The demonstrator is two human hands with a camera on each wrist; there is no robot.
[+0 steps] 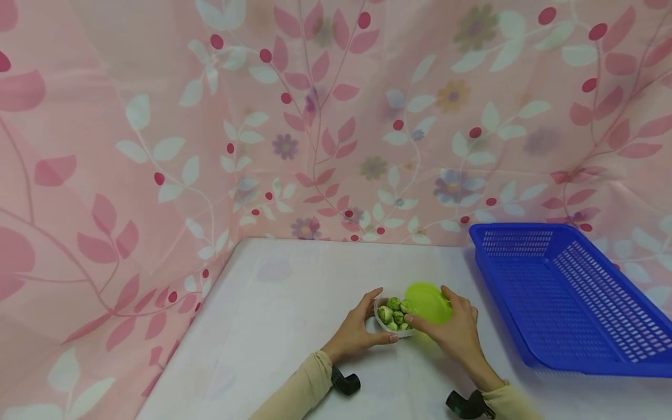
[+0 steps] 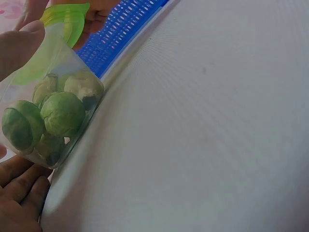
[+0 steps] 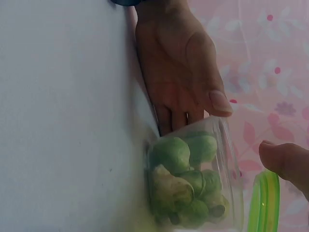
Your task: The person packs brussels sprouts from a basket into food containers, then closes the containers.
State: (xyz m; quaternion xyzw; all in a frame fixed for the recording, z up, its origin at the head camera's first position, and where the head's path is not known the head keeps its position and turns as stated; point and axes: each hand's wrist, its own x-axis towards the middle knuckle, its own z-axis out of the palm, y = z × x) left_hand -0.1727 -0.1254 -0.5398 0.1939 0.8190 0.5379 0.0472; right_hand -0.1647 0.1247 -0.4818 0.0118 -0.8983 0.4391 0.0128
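A clear plastic tub (image 3: 231, 159) stands on the white table, holding several Brussels sprouts (image 1: 394, 312). My left hand (image 1: 359, 332) grips the tub from its left side, thumb at the near rim and fingers around the far side. In my right hand (image 1: 457, 332) is a bright green lid (image 1: 427, 302), pinched by its edge and tilted beside the tub's right rim. The lid is off the tub, so the sprouts show from above. In the right wrist view the right thumb (image 3: 287, 162) lies near the lid's edge.
A large blue plastic basket (image 1: 517, 326) with perforated walls stands to the right of my right hand. The white table (image 1: 273, 303) stretches away to the left. A pink floral cloth (image 1: 336, 116) hangs behind and along the left side.
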